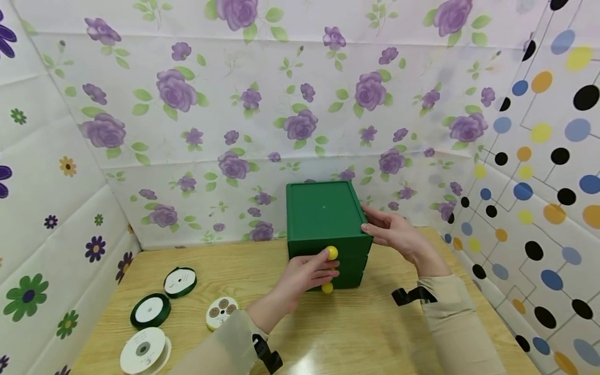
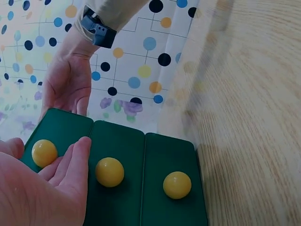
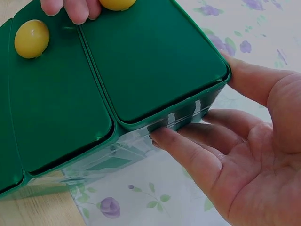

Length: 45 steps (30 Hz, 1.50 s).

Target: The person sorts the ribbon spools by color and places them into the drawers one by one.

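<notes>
A green box of three stacked drawers (image 1: 323,211) stands on the table. Each drawer front has a round yellow knob, and all three fronts lie flush. My left hand (image 1: 302,276) is at the front, its thumb and straight fingers on either side of the top yellow knob (image 2: 44,153). A small gap shows between the thumb and that knob in the left wrist view. The middle knob (image 2: 109,172) and the bottom knob (image 2: 177,185) stand free of the fingers. My right hand (image 1: 398,234) touches the box's right side with extended fingers, its thumb at the upper edge.
On the left of the wooden table (image 1: 337,333) lie ribbon spools: two dark green ones (image 1: 151,311), a white spool (image 1: 142,350) and a white spool with round holes (image 1: 222,312). A flowered cloth (image 1: 262,104) hangs behind the box, and a dotted cloth (image 1: 534,250) on the right.
</notes>
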Each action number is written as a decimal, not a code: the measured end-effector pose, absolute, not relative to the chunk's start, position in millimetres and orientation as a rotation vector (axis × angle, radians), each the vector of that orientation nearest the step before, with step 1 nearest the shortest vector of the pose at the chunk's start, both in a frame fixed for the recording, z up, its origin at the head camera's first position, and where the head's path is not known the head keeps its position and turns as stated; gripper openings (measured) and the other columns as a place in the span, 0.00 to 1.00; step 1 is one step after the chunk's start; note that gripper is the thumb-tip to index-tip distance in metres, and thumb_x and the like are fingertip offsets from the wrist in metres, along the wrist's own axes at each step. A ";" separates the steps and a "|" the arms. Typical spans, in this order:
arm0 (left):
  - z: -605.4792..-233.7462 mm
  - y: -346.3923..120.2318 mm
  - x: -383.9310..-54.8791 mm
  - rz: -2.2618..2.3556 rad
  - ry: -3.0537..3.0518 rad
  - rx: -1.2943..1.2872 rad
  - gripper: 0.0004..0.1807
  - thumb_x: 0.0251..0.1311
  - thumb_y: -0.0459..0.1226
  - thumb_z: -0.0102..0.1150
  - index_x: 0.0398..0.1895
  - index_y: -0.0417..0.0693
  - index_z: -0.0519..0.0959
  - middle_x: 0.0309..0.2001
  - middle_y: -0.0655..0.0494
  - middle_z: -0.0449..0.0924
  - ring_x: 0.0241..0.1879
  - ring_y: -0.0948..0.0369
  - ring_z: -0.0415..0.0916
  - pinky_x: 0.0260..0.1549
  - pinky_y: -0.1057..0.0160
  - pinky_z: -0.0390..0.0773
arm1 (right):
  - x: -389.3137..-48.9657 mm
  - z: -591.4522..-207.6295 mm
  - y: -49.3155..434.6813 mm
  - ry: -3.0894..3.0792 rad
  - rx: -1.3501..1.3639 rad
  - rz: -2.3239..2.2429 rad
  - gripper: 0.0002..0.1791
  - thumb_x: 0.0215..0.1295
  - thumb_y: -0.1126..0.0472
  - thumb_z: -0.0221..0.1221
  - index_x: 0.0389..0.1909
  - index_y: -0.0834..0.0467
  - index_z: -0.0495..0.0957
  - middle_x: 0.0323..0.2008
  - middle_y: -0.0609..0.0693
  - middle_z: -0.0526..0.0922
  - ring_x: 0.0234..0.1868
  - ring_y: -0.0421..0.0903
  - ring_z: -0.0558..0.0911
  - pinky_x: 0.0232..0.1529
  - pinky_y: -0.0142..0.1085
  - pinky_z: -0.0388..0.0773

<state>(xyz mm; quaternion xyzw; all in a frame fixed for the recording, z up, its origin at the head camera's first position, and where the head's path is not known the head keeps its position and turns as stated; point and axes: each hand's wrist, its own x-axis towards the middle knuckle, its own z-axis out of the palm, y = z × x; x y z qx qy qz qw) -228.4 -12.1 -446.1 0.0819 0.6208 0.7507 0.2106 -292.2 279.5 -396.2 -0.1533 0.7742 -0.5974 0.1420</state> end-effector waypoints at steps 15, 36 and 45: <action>-441.2 -4.1 -229.2 2.128 1.788 0.147 0.32 0.76 0.56 0.63 0.62 0.34 0.83 0.57 0.36 0.86 0.56 0.49 0.87 0.57 0.55 0.85 | -293.4 -394.7 281.5 2.265 -0.452 -1.686 0.43 0.81 0.49 0.61 0.87 0.54 0.51 0.85 0.59 0.53 0.80 0.62 0.62 0.74 0.58 0.68; -447.2 -2.4 -231.0 2.173 1.772 0.171 0.32 0.75 0.55 0.64 0.60 0.33 0.84 0.55 0.36 0.87 0.55 0.48 0.87 0.57 0.54 0.85 | -289.5 -380.4 279.3 2.415 -0.483 -1.480 0.44 0.82 0.49 0.60 0.86 0.61 0.51 0.82 0.66 0.57 0.80 0.64 0.62 0.73 0.58 0.70; -447.6 -2.7 -232.1 2.168 1.783 0.176 0.31 0.75 0.55 0.64 0.60 0.33 0.84 0.55 0.36 0.87 0.55 0.48 0.88 0.56 0.54 0.85 | -289.8 -380.4 277.7 2.401 -0.461 -1.493 0.43 0.82 0.50 0.61 0.85 0.62 0.53 0.84 0.64 0.53 0.79 0.65 0.65 0.72 0.57 0.71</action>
